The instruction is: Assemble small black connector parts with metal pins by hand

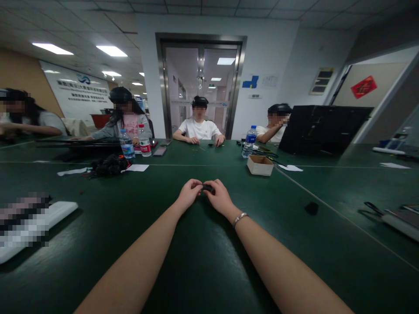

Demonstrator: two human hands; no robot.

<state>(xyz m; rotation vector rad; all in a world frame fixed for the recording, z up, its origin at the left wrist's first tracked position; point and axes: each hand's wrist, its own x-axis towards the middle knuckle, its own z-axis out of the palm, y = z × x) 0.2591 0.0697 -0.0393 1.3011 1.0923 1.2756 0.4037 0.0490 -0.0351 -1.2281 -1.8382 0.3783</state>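
Both my arms reach forward over a dark green table (203, 261). My right hand (220, 196), with a silver bracelet (240, 218) at the wrist, is closed around a small black object (208, 188), stubby and dark. Its exact kind is too small to make out. At the object's left end, my left hand (190, 193) has its thumb and fingertips pinched together. Those fingertips meet the end of the black object or something tiny there; the contact is partly hidden. Both hands are low, close to the tabletop.
An open cardboard box (260, 166) and a water bottle (249, 141) stand ahead to the right. Black bundled cables (109, 165) lie ahead left. A small black piece (311, 208) rests at right, a white device (62, 211) at left. A large black monitor (324, 131) and several seated people are beyond.
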